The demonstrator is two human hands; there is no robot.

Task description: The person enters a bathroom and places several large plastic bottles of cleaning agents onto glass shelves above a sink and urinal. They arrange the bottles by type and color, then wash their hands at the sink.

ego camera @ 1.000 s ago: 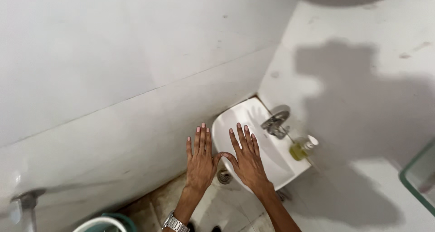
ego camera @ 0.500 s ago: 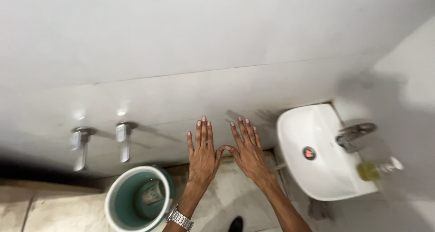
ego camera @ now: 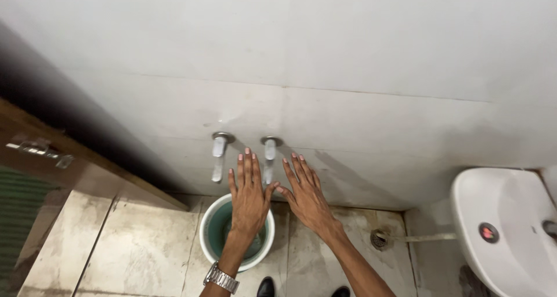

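My left hand [ego camera: 249, 195] is stretched out flat with fingers apart, palm down, holding nothing. It hovers over a green bucket [ego camera: 212, 230] with a white rim on the floor. A metal watch [ego camera: 221, 278] sits on that wrist. My right hand [ego camera: 306, 193] is beside it, also flat and spread, empty, thumb tips nearly touching. Two metal wall taps [ego camera: 219, 152] [ego camera: 270, 152] stick out of the white tiled wall just beyond my fingertips.
A white washbasin [ego camera: 503, 233] with a red-marked drain is at the right. A floor drain [ego camera: 380, 239] lies on the stained floor tiles. A brown wooden door [ego camera: 40, 152] with a metal latch stands at the left. Dark shoe tips [ego camera: 267, 286] show at the bottom edge.
The view has swung left: the washbasin slid from the centre to the right edge, and the taps, bucket and door came into view. Both hands stayed flat and spread.
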